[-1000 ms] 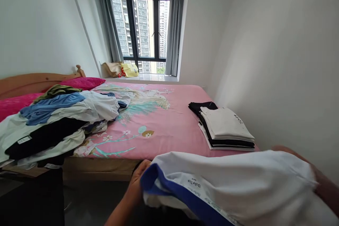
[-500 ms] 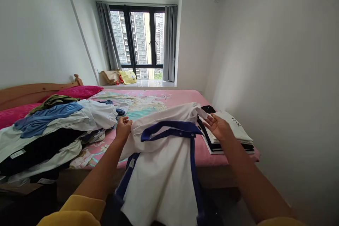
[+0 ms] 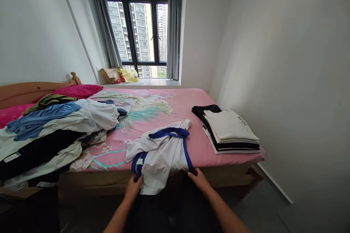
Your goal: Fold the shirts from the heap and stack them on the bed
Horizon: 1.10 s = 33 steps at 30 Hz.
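Note:
A white shirt with blue trim (image 3: 161,153) lies on the pink bed sheet (image 3: 166,116) and hangs over the bed's near edge. My left hand (image 3: 133,188) pinches the shirt's lower left edge, just under a blue band with a small label. My right hand (image 3: 199,180) grips the lower right corner by the blue side stripe. Both hands sit at the front edge of the bed.
A heap of unfolded clothes (image 3: 51,131) covers the bed's left side. A neat stack of folded black and white garments (image 3: 229,131) sits at the right. Magenta pillows (image 3: 78,90) lean by the wooden headboard; bags (image 3: 119,75) rest on the window sill.
The shirt was held up near my body, then swung over the bed; it now lies spread on the sheet. Both hands have drawn back to its lower edge.

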Tool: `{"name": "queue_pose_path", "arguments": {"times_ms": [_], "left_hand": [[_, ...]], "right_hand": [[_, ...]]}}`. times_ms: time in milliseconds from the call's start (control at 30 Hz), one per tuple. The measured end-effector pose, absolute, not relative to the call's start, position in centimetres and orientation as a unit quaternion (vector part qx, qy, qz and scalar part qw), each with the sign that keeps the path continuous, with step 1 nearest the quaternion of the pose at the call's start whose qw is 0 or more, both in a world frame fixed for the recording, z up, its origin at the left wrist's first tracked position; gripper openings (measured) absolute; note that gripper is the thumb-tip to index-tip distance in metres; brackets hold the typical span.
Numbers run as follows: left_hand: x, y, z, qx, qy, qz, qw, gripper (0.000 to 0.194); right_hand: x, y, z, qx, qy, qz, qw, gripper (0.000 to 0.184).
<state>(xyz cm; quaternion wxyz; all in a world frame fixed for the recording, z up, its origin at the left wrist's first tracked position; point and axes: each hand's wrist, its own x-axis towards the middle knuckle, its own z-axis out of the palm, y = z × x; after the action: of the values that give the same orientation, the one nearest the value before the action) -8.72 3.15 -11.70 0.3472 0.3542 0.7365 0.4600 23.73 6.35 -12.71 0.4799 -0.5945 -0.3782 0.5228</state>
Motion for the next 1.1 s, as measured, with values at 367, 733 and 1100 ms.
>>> {"name": "queue_pose_path", "arguments": {"times_ms": [367,733,1100], "left_hand": [[-6.6,-1.8,-10.1,0.434,0.69,0.523,0.249,0.043],[2.6,1.5,-9.4,0.683,0.559,0.401,0.246,0.036],[-0.5,1.8,-3.5,0.631,0.558,0.373,0.389,0.047]], "right_hand": [[23.9,2.2,-7.5,-0.457,-0.22,0.679,0.531,0.03],[22.9,3.7,-3.8,-0.412,-0.207,0.686,0.563,0.032],[24.1,3.9,-5.3,-0.451,-0.168,0.657,0.58,0.034]]}}
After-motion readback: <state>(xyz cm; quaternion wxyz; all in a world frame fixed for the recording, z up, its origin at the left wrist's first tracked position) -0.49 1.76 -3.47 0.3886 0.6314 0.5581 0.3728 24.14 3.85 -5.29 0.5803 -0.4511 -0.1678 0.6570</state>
